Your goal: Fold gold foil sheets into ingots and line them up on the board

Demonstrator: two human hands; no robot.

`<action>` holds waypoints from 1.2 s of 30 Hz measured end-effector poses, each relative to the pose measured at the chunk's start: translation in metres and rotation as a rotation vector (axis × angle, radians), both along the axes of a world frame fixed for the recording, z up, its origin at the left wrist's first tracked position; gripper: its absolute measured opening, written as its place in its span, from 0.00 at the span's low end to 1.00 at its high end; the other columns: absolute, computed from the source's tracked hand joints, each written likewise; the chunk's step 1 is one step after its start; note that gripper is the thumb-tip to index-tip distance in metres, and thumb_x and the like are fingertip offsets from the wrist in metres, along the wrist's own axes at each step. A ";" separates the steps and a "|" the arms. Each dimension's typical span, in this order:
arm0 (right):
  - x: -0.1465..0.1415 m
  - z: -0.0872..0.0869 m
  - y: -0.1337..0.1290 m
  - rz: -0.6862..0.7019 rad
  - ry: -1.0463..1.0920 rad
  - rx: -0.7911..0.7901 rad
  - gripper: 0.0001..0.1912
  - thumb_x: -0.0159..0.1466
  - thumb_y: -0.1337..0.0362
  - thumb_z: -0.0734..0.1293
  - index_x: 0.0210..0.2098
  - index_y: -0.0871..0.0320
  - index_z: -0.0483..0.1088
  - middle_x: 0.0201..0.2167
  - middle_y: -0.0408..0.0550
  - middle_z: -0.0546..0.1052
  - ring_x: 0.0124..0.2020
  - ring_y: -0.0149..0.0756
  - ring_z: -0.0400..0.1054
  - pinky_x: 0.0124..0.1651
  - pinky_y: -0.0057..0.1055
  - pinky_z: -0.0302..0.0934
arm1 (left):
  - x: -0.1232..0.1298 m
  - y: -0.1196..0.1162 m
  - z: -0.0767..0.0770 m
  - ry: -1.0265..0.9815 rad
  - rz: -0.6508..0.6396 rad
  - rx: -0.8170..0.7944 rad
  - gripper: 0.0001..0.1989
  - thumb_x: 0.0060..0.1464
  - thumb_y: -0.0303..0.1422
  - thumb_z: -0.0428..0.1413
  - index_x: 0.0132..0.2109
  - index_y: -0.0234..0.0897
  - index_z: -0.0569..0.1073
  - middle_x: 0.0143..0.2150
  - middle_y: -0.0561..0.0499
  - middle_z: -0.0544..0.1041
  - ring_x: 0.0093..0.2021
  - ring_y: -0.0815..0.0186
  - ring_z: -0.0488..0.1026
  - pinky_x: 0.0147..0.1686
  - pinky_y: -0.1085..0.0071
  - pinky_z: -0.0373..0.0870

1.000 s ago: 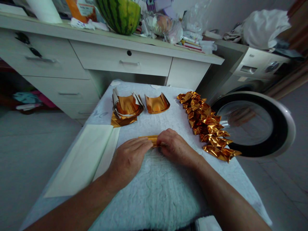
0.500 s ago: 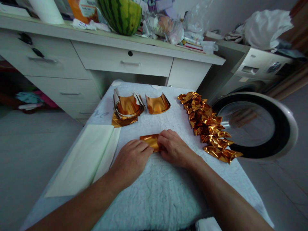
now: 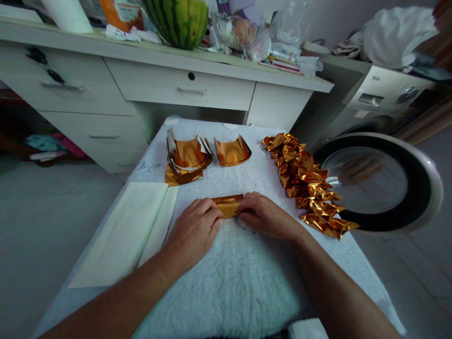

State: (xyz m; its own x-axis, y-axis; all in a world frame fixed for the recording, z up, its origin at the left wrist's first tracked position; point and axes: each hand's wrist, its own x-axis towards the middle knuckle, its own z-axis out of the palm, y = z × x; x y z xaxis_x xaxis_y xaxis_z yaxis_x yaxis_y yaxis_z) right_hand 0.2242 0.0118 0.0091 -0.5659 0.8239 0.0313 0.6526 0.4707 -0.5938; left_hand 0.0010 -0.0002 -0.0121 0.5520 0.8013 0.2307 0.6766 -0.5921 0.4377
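A small strip of gold foil paper (image 3: 229,206) lies between my two hands near the middle of the cloth-covered table. My left hand (image 3: 199,230) pinches its left end, fingers curled together. At the right end, my right hand (image 3: 263,212) has its fingers closed on the foil. Beyond them stand a stack of curved gold sheets (image 3: 189,153) and a separate curved gold piece (image 3: 232,150). Folded gold foil shapes (image 3: 303,181) form a long row on the right. Pale paper sheets (image 3: 120,235) lie to the left.
Behind the table (image 3: 226,282) is a white counter (image 3: 219,60) with drawers, bearing a watermelon (image 3: 178,21), plastic bags and a paper roll (image 3: 67,14). An open washing machine door (image 3: 425,183) stands close to the table's right edge.
My right hand has shifted slightly right and its fingers have moved toward the foil's right end. The left hand now covers the foil's left end more, and the view has shifted slightly.
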 end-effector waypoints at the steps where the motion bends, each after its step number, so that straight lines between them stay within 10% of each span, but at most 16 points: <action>1: 0.000 0.001 0.000 0.000 0.010 -0.010 0.07 0.63 0.73 0.65 0.35 0.58 0.74 0.33 0.45 0.75 0.37 0.33 0.66 0.44 0.30 0.57 | 0.000 0.001 0.000 0.002 0.018 -0.007 0.08 0.63 0.28 0.50 0.37 0.35 0.74 0.39 0.48 0.71 0.42 0.59 0.69 0.45 0.57 0.70; 36: -0.009 0.000 0.001 -0.330 -0.145 -0.133 0.09 0.61 0.68 0.64 0.26 0.59 0.74 0.21 0.42 0.74 0.23 0.28 0.62 0.28 0.25 0.49 | 0.000 0.002 0.006 0.258 0.228 0.048 0.11 0.61 0.32 0.50 0.34 0.36 0.75 0.38 0.45 0.70 0.39 0.56 0.67 0.40 0.57 0.66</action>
